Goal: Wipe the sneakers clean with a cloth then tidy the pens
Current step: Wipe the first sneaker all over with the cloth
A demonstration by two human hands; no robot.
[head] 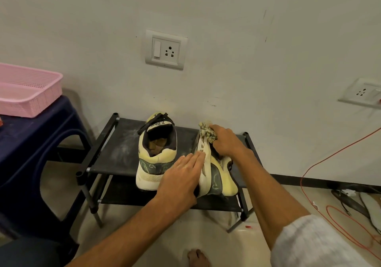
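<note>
Left hand (181, 181) lies flat against the tilted sneaker (214, 176) — right hand (225, 141) grips the bunched cloth (207, 132) on it.

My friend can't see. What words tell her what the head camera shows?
A person's right hand holds a crumpled cloth against a yellow sneaker tipped on its side on a black shoe rack, while the flat left hand steadies its sole. A second sneaker stands upright beside it; a pink basket sits on a blue stool at left.
</note>
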